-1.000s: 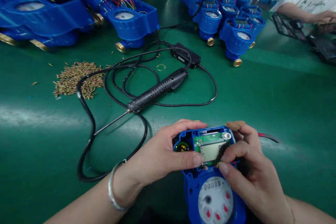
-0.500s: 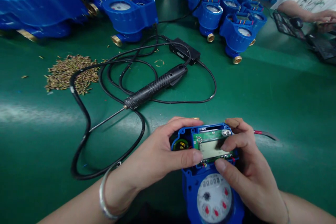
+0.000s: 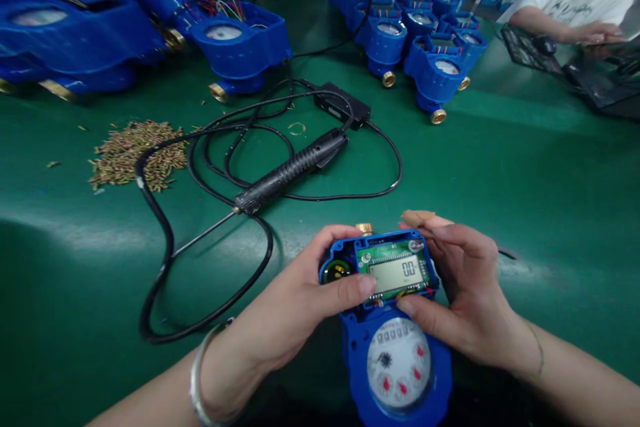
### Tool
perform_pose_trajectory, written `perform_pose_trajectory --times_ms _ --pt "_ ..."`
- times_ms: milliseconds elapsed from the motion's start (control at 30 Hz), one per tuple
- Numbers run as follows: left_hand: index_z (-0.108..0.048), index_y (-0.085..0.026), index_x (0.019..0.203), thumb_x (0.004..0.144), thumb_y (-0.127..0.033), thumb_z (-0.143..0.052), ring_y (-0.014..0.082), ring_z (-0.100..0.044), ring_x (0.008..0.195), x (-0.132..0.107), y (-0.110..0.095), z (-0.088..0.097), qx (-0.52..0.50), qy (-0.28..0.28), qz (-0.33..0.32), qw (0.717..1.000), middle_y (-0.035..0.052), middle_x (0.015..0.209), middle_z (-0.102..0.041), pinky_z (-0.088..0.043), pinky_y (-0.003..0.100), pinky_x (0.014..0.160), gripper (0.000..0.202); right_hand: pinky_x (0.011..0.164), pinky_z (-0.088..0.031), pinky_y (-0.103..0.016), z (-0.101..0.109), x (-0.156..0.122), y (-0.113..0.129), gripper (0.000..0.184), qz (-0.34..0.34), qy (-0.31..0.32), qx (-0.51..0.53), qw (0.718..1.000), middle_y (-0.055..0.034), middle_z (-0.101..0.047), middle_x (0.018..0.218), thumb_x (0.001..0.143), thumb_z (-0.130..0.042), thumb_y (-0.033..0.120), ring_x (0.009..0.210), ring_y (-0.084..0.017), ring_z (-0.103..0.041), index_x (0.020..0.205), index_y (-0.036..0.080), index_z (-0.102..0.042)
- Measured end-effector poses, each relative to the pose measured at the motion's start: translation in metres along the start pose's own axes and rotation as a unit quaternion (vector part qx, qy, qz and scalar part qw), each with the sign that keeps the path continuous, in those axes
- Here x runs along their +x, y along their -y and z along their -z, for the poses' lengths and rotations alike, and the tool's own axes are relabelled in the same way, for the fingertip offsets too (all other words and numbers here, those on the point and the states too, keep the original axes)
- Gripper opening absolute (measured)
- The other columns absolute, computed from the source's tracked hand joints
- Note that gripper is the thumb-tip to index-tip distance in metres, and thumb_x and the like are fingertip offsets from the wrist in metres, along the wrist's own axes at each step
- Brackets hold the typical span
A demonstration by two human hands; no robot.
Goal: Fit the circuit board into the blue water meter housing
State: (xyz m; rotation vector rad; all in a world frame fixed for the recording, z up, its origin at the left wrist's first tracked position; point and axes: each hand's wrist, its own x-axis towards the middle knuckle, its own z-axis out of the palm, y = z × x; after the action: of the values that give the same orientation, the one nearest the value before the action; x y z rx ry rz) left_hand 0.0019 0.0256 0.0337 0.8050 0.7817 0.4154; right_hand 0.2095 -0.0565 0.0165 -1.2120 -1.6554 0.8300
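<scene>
A blue water meter (image 3: 353, 363) with a round dial of red pointers lies in front of me, its top compartment uncovered. Inside that compartment sits a green circuit board (image 3: 383, 252) whose LCD (image 3: 395, 273) reads 0.0. My left hand (image 3: 315, 283) grips the compartment's left side, thumb on the board's lower left corner and fingers behind the far wall. My right hand (image 3: 465, 293) holds the right side, its thumb at the thin wires along the board's lower edge. Its index finger is bent behind the far right corner, and the other fingers are partly hidden.
A black electric screwdriver (image 3: 290, 172) with a coiled cable lies ahead, beside a pile of brass-coloured screws (image 3: 140, 155). Several blue meters (image 3: 433, 73) stand at the back right, others with loose wires (image 3: 240, 47) at the back left. A co-worker (image 3: 565, 7) sits at far right.
My right index finger has lifted off the display and moved back to the far right corner. The display, blank-looking before, now shows 0.0. My left hand keeps its grip.
</scene>
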Motion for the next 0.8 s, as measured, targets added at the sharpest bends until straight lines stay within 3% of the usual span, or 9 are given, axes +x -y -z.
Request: perform_pose_trajectory --times_ms 167,333,467,567,667,733,800 --pt "-0.052 -0.021 0.113 0.072 -0.029 -0.081 0.0168 -0.058 0.091 0.003 0.000 -0.001 0.001 -0.005 -0.001 1.000 0.0018 0.104 -0.063 -0.044 0.028 0.079 0.051 0.108 -0.041 -0.060 0.021 0.017 0.006 0.081 0.041 0.054 -0.073 0.995 -0.0139 -0.036 0.143 0.079 -0.073 0.017 0.142 -0.032 -0.028 0.141 0.032 -0.023" --pt "-0.052 -0.021 0.113 0.073 -0.030 -0.080 0.0162 -0.056 0.088 0.004 -0.002 0.000 0.020 -0.001 -0.009 1.000 0.0012 0.102 -0.061 -0.042 0.028 0.077 0.050 0.101 -0.052 -0.048 0.034 0.035 0.026 0.080 0.106 0.138 -0.236 0.956 -0.0162 -0.035 0.144 0.079 -0.070 0.019 0.138 -0.031 -0.036 0.142 0.026 -0.022" --pt "-0.052 -0.020 0.112 0.072 -0.031 -0.080 0.0168 -0.055 0.091 0.002 -0.002 -0.002 0.028 -0.002 -0.017 0.999 0.0013 0.101 -0.061 -0.041 0.028 0.079 0.050 0.081 -0.060 -0.044 0.027 0.039 0.037 0.066 0.098 0.138 -0.286 0.943 -0.0180 -0.039 0.136 0.077 -0.062 0.012 0.119 -0.034 -0.054 0.133 0.023 -0.028" --pt "-0.052 -0.020 0.111 0.073 -0.030 -0.079 0.0176 -0.055 0.092 0.000 -0.002 -0.004 0.030 -0.013 -0.014 0.999 0.0010 0.099 -0.062 -0.041 0.029 0.080 0.048 0.064 -0.059 -0.036 0.022 0.041 0.041 0.057 0.111 0.143 -0.312 0.933 -0.0180 -0.041 0.128 0.078 -0.055 0.009 0.098 -0.028 -0.062 0.127 0.022 -0.030" --pt "-0.051 -0.021 0.110 0.073 -0.028 -0.078 0.0178 -0.056 0.090 0.000 -0.002 -0.006 0.034 -0.021 -0.008 0.999 0.0006 0.098 -0.063 -0.041 0.030 0.080 0.046 0.053 -0.056 -0.034 0.022 0.046 0.041 0.053 0.131 0.163 -0.355 0.911 -0.0192 -0.039 0.125 0.075 -0.054 0.008 0.080 -0.023 -0.062 0.121 0.020 -0.030" --pt "-0.051 -0.021 0.108 0.072 -0.026 -0.079 0.0164 -0.056 0.087 0.001 -0.002 -0.006 0.034 -0.021 -0.009 0.999 -0.0003 0.096 -0.063 -0.041 0.029 0.079 0.045 0.055 -0.057 -0.036 0.026 0.048 0.040 0.057 0.125 0.176 -0.362 0.907 -0.0196 -0.037 0.127 0.073 -0.058 0.008 0.083 -0.024 -0.062 0.123 0.020 -0.030" --pt "-0.050 -0.020 0.107 0.071 -0.026 -0.080 0.0156 -0.056 0.086 0.001 -0.001 -0.005 0.027 -0.015 -0.009 0.999 -0.0006 0.094 -0.063 -0.042 0.028 0.078 0.048 0.066 -0.061 -0.039 0.032 0.046 0.038 0.067 0.101 0.186 -0.334 0.919 -0.0184 -0.034 0.133 0.074 -0.065 0.012 0.102 -0.030 -0.059 0.130 0.021 -0.030"
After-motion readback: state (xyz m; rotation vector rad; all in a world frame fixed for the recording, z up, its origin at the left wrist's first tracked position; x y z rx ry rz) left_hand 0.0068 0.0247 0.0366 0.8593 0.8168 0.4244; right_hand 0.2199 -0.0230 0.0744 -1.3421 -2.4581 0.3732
